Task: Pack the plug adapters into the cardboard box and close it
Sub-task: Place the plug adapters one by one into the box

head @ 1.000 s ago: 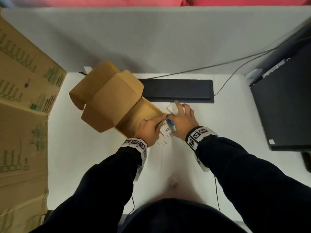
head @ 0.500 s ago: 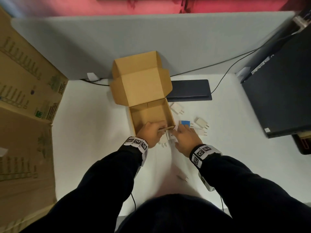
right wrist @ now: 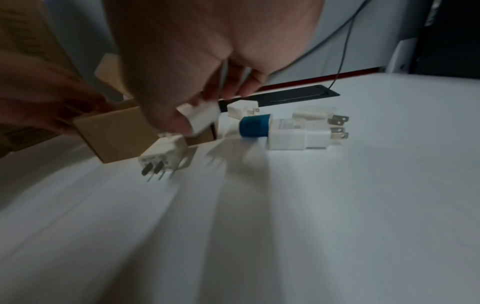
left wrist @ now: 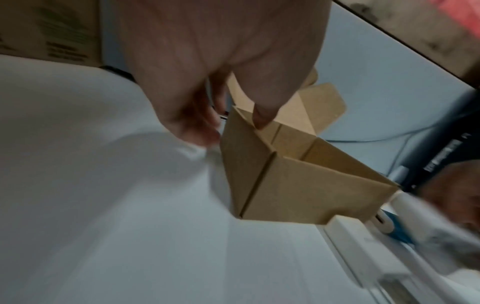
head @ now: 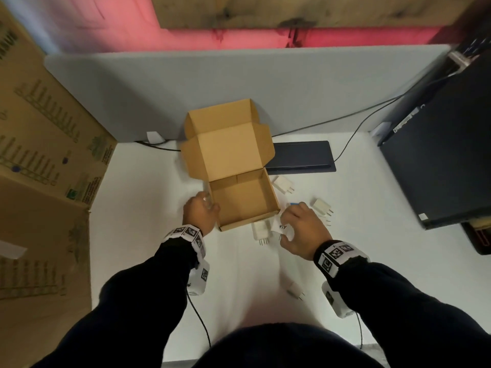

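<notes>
The box (head: 243,200) sits open and empty mid-table, lid up, while your left hand (head: 199,214) pinches its left wall to steady it. Your right hand (head: 300,229) pinches a white adapter (right wrist: 201,117) beside it; half a second ago your left hand gripped the front wall.

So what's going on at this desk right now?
A person is packing plug adapters into a small brown cardboard box, which stands open and looks empty. Their left hand steadies the box's left wall, thumb on the rim. Their right hand pinches a white plug adapter just beside the box's near right corner. Other adapters, including a blue-capped adapter, lie on the white table; none is packed yet.
</notes>
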The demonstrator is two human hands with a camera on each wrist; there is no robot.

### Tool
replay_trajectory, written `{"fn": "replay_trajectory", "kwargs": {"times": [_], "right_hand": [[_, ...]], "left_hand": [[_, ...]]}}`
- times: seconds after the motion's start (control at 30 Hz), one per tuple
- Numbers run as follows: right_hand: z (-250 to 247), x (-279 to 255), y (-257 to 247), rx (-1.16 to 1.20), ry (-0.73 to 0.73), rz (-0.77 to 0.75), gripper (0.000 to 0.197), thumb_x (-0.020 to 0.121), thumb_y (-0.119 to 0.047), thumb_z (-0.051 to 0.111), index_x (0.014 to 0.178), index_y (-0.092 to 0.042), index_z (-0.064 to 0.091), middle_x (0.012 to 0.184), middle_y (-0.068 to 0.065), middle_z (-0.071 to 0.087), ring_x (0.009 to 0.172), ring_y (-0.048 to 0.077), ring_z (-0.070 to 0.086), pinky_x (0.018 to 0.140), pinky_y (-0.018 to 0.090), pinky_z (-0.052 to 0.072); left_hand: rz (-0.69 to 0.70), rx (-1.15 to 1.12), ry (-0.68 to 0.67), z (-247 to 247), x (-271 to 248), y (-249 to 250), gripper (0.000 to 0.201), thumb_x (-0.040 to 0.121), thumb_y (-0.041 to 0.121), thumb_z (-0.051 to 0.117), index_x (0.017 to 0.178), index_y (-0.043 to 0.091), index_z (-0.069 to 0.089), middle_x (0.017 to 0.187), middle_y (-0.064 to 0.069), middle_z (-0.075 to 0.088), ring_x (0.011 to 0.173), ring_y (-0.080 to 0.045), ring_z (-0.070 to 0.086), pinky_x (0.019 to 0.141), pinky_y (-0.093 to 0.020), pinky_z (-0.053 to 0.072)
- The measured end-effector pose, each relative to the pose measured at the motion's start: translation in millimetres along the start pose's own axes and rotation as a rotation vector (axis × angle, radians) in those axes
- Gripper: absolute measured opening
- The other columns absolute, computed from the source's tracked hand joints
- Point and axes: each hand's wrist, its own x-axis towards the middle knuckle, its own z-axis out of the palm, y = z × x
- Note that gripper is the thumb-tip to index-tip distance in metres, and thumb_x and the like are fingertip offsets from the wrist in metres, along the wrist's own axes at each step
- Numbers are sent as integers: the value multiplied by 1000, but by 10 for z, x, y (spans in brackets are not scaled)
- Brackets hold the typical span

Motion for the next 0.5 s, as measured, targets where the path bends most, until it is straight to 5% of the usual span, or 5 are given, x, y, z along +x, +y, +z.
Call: {"fn": "replay_trajectory", "kwargs": {"times": [0.13,0.27,0.37,0.5], "right_hand": [[-151,84,-31,78,118,-76,27,72,-25,68,95,-15,59,101,1,57,94,24,49,73,40,50],[-194,441,-146,120,46,-32,33,79,-21,72,109,-16,60,110,3,59,97,26,57,78,37,51],[-101,732,-219,91,-56,33,36,80,-12,72,115,-15,62,116,6,64,100,29,62,84,35,49],[59,991,-318,49,-178,110,24,84,-11,64,107,-14,66,115,8,65,106,30,61,93,36,49]], "left_hand": [[33,-107,-70,75,-27,100,38,97,8,57,135,10,63,85,2,63,90,-20,58,88,-20,45],[91,-78,-185,234,-6,177,65,91,15,61,152,29,44,75,5,62,71,-3,59,81,-19,45],[63,-97,-218,340,40,174,81,87,20,63,158,39,28,79,6,66,81,-15,66,87,-30,54],[20,-151,-229,413,103,180,68,85,26,61,148,41,42,86,0,73,85,-21,70,87,-37,58]]}}
